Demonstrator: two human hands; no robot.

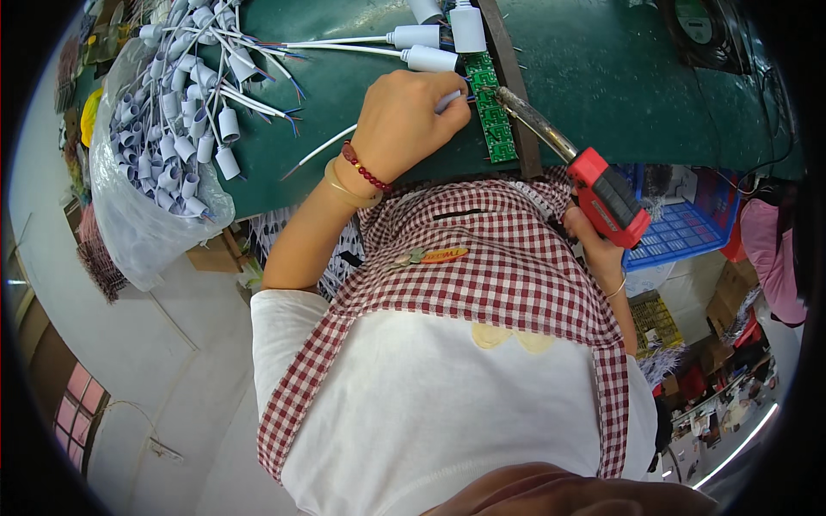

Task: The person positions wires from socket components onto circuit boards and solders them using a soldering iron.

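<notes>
My left hand (409, 112) is closed around a white cylindrical cap (448, 101), whose white cable (320, 148) trails out to the left. Thin wires from that cap reach the edge of a green circuit board strip (493, 120). In my right hand (594, 245) is a red and black soldering gun (609, 198), gripped by its handle below the table edge. Its metal tip lies over the board, close to the wire ends; whether they touch I cannot tell. More capped cables (430, 58) lie beside the board's far end.
A dark bar (509, 77) runs along the board's right side on the green table (602, 52). At the left, a clear plastic bag (138, 236) holds many white caps with cables. A blue basket (688, 232) stands at the right, below a black cord (766, 112).
</notes>
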